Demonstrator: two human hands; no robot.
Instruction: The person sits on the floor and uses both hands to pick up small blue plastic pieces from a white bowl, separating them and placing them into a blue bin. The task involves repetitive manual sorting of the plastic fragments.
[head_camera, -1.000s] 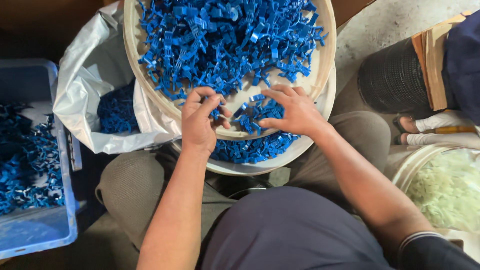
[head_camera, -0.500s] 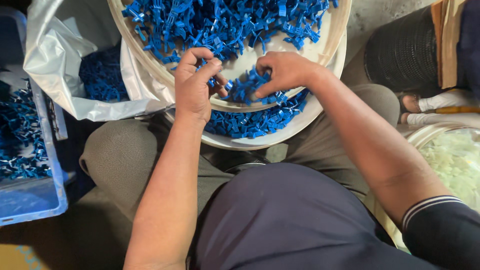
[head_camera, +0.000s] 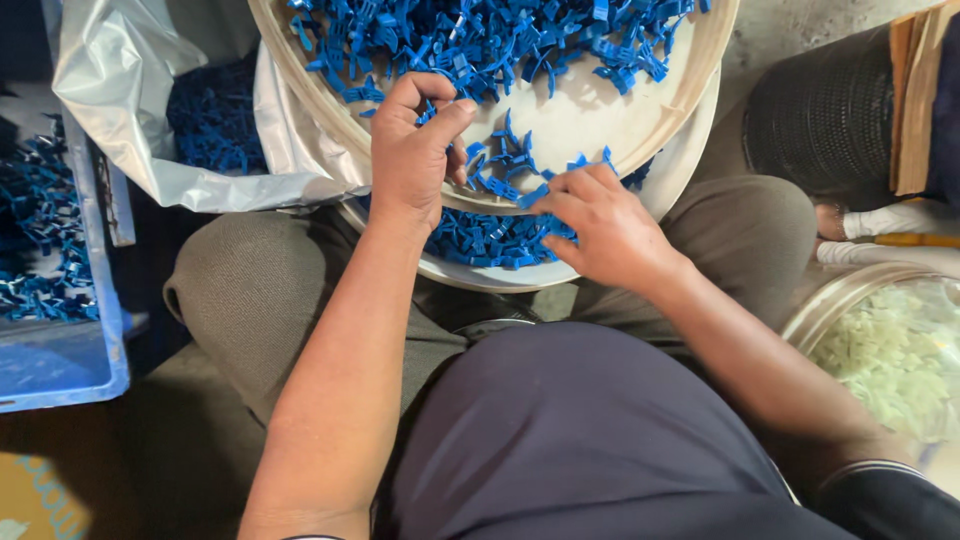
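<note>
the left hand (head_camera: 415, 150) sits at the near rim of a wide, shallow, cream-coloured round tray (head_camera: 600, 120), fingers curled in with the thumb pressed toward the index finger, pinching among the small blue moulded plastic clips (head_camera: 480, 40); exactly which piece it has hold of cannot be told. the right hand (head_camera: 600, 225) lies just beside it on the same rim, fingers bent and fingertips closed on a little cluster of the same blue clips at the tray's edge. the clips are glossy, angular and tangled, heaped thickly across the far part of the tray, leaving smooth bare bottom near the hands. beneath the tray a second pale round basin (head_camera: 480, 270) pokes out, holding more blue clips, resting over the person's knees in coarse olive trousers. to the left, a crinkled silvery-white plastic bag (head_camera: 120, 90) gapes open with blue pieces inside, and a blue rectangular plastic crate (head_camera: 60, 360) holds more. at right stands a round container of pale greenish-white plastic pieces (head_camera: 890, 350).
</note>
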